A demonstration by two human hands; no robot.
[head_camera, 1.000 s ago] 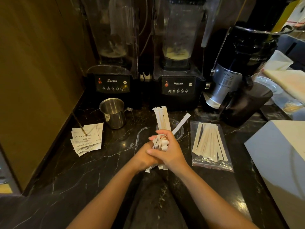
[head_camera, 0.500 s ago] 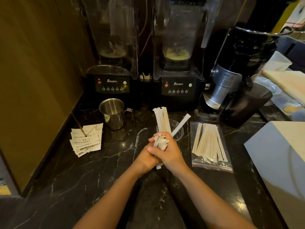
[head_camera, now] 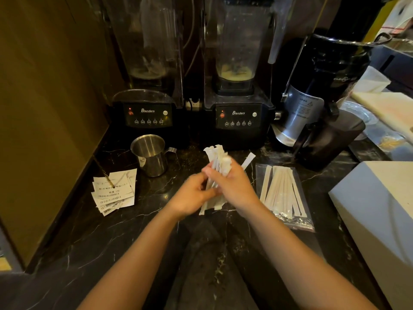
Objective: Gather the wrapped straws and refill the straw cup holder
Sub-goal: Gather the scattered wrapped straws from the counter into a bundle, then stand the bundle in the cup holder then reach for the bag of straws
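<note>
A bundle of white paper-wrapped straws (head_camera: 218, 161) is held upright above the dark marble counter, its lower ends near the surface. My right hand (head_camera: 232, 186) is wrapped around the bundle's middle. My left hand (head_camera: 193, 196) grips its lower part from the left. Behind my hands stands the clear straw cup holder, almost wholly hidden, with one wrapped straw (head_camera: 248, 161) leaning out to the right. More wrapped straws (head_camera: 280, 192) lie on a clear plastic bag (head_camera: 292, 219) to the right.
A steel pitcher (head_camera: 150, 156) stands at left, above a pile of paper receipts (head_camera: 114, 193). Two black blenders (head_camera: 148, 113) (head_camera: 239, 117) and a black grinder (head_camera: 324, 108) line the back. A white box (head_camera: 377, 209) sits at right. A wooden wall (head_camera: 44, 108) bounds the left.
Both hands have lifted the straw bundle slightly and shifted along it; the straws' tops now show higher and the bundle looks blurred from motion.
</note>
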